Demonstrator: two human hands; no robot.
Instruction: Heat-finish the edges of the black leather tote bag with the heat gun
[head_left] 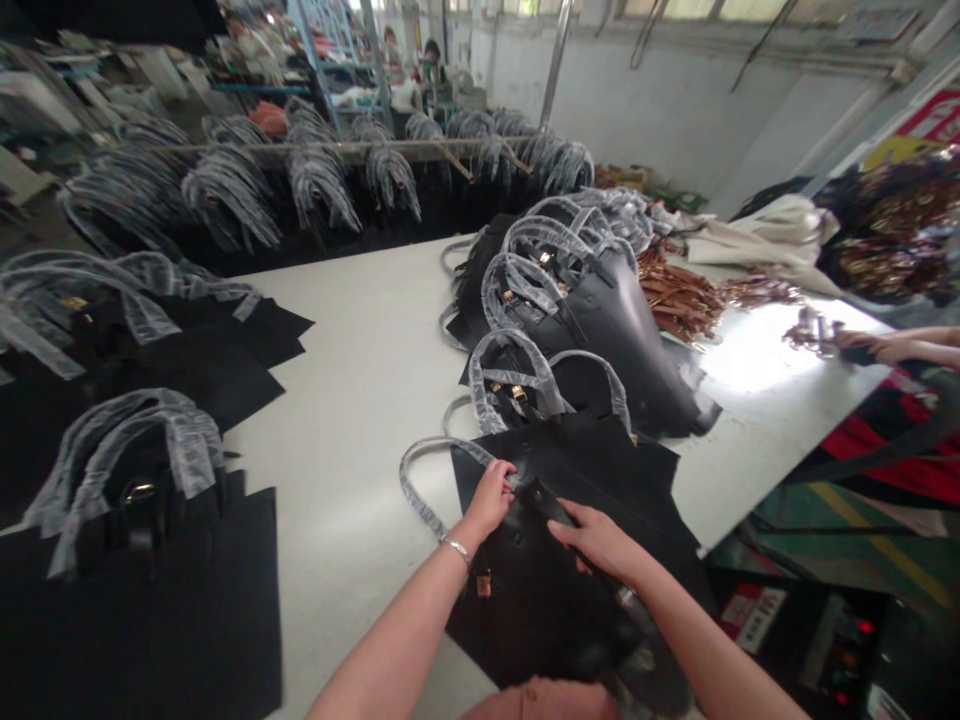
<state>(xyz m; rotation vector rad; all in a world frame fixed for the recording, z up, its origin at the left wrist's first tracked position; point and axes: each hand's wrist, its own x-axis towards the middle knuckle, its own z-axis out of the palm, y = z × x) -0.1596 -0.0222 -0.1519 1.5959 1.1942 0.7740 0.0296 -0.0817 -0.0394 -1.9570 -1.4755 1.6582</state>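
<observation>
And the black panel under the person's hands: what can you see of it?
The black panel lies on the white table, smooth and leather-like, with straight edges and a small square mark. A gold-coloured piece shows near its left edge. A clear-wrapped handle loops past that edge, its lower end hidden. The left hand is at the handle's upper end; the right hand grips a long dark object over the panel.

Flat leather-like bag panel (551, 625): plain black. Long slim leather-like strip (546, 500): black. Curved plastic-wrapped handle (405, 479): translucent greyish-white wrapping. Small metal fitting (484, 585): gold. Broad smooth table (337, 440): off-white. Bundled narrow straps (675, 292): brown. Draped cloth (772, 237): cream. Floor (844, 540): green, crossed by a yellow stripe.
</observation>
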